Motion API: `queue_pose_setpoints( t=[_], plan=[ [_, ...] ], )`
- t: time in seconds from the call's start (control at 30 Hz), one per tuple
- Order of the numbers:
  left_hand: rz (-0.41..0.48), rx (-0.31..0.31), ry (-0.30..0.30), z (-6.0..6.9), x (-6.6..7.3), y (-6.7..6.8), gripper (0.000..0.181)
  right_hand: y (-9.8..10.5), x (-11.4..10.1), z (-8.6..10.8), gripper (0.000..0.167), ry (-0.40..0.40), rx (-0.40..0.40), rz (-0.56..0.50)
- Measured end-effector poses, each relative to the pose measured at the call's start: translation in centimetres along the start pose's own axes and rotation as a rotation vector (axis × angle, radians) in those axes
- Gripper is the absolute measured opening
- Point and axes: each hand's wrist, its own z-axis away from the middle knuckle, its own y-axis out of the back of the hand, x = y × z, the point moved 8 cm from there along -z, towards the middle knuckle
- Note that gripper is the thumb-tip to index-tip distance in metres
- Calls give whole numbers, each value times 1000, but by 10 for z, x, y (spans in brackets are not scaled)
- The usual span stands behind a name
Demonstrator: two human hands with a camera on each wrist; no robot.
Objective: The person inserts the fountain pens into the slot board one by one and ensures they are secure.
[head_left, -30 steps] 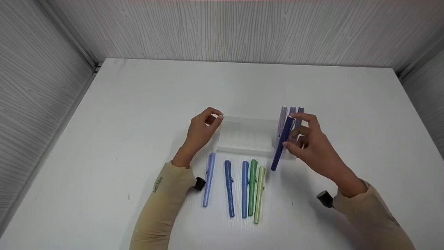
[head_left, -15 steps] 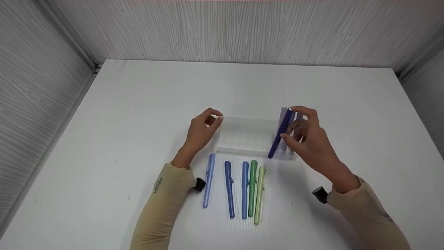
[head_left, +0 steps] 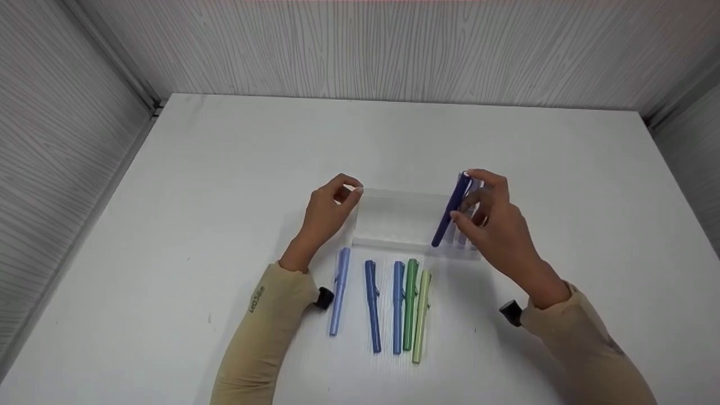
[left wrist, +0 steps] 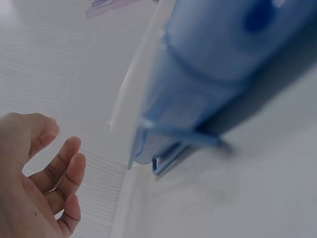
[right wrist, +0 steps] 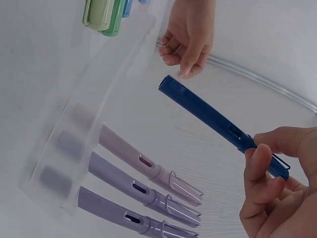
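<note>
My right hand (head_left: 498,225) pinches a dark blue pen (head_left: 448,216) between thumb and fingers, clip end up, slanted over a clear plastic case (head_left: 394,244). In the right wrist view the same pen (right wrist: 203,114) hangs apart from the case wall. Three lilac pens (right wrist: 119,198) lie side by side in the case's right end; my right hand partly hides them in the head view. At the case's far left corner, my left hand (head_left: 329,208) holds the rim between thumb and forefinger. The left wrist view shows its curled fingers (left wrist: 64,173), the corner itself being out of sight there.
On the white table in front of the case lie a pale blue pen (head_left: 339,292), a dark blue pen (head_left: 372,306), a mid-blue pen (head_left: 397,306), a green pen (head_left: 410,304) and a yellow-green pen (head_left: 421,318). Grey wood-grain panels (head_left: 360,50) stand around the table.
My right hand has carried the dark blue pen away from me and slightly left, from beyond the case's near edge to over the case. My left hand stays at the corner.
</note>
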Motion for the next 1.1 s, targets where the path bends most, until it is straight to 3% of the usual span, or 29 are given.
queue_pose_setpoints(
  t=[0.43, 1.1],
  plan=[
    [8, 2, -12, 0, 1, 1, 18, -2, 5, 0, 63, 49, 55, 116],
    [23, 14, -29, 1, 3, 1, 15, -14, 11, -4, 61, 50, 54, 145]
  ],
)
